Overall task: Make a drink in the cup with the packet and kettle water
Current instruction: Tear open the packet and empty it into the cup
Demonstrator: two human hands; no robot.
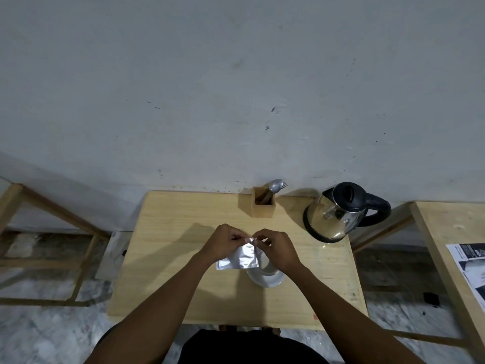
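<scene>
A silver foil packet [241, 257] hangs above the middle of the wooden table [170, 232]. My left hand [227, 244] and my right hand [278, 248] both pinch its top edge, fingertips close together. Under the packet and my right hand sits a white cup on a saucer [267, 278], mostly hidden. A steel kettle [336, 214] with a black lid and handle stands at the table's far right corner.
A small wooden holder [262, 206] with a spoon and fork stands at the back edge, left of the kettle. A second table [446, 232] with a printed sheet [472, 269] is at the right. A wooden frame [52, 232] is at the left.
</scene>
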